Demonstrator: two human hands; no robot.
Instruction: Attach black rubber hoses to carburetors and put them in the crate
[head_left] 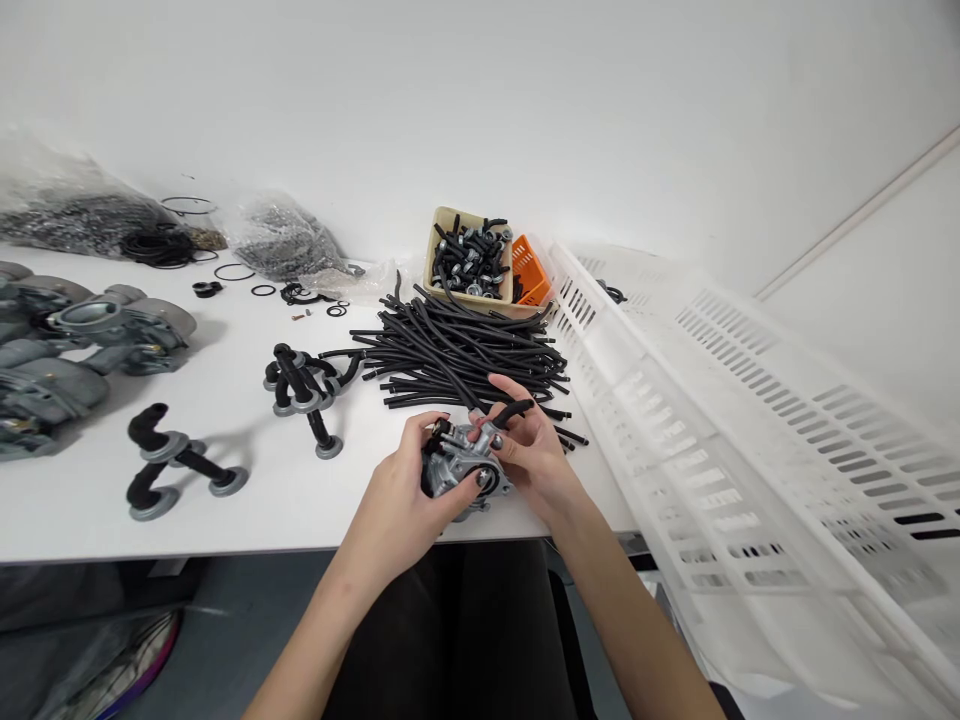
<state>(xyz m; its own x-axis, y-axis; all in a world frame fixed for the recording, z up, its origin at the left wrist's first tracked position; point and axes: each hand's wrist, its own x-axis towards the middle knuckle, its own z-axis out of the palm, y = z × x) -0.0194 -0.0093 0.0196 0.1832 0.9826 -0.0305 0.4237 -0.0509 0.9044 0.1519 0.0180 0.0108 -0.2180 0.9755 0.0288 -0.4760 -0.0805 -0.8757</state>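
Observation:
My left hand is closed around a grey metal carburetor, its thumb across the round black opening at the front. The carburetor is held low over the table's front edge. At its top right, my right hand grips a short bent black hose where it meets the metal body, thumb in front and fingers behind. The fingers hide the joint, so I cannot tell how firmly the hose sits. Just behind both hands lies a pile of long black rubber hoses.
Metal caps with bent hoses stand in two clusters, one front left and another mid-left. More carburetors sit far left. Bags of small parts, a cream bin and an orange basket line the back. White slatted crates border the right.

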